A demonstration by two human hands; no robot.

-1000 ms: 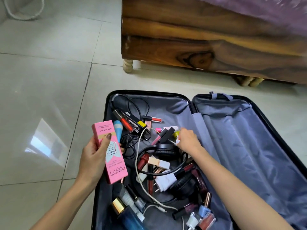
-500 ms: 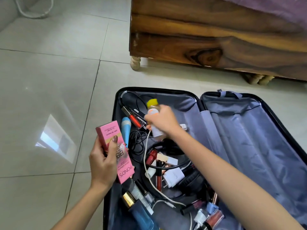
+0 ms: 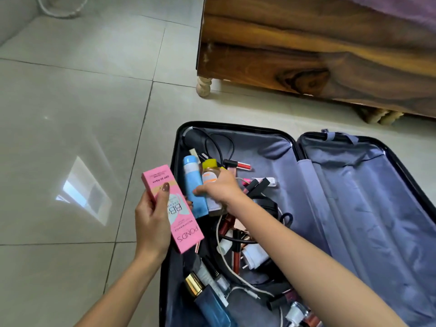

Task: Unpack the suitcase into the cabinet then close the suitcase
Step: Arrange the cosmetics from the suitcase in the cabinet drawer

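A black suitcase [image 3: 401, 161] lies open on the floor with grey lining. Its left half holds cosmetics, cables, a white charger [image 3: 254, 256] and a blue perfume bottle [image 3: 212, 305]. My left hand [image 3: 151, 223] grips a pink Pond's BB cream box [image 3: 174, 208] at the suitcase's left edge. My right hand [image 3: 221, 190] holds a yellow-capped bottle [image 3: 210, 175] over the left half. Its fingers also close on a light blue tube [image 3: 193, 185] right beside the bottle. The right half of the suitcase is bare lining.
A wooden bed frame [image 3: 306, 55] on turned legs [image 3: 204, 87] stands just beyond the suitcase. Pale floor tiles [image 3: 70, 138] spread to the left. A white wire ring [image 3: 61, 8] rests at the top left.
My right hand lifted the yellow-capped bottle out of the pile, carried it left and closed on the blue tube as well. The left hand kept the pink box.
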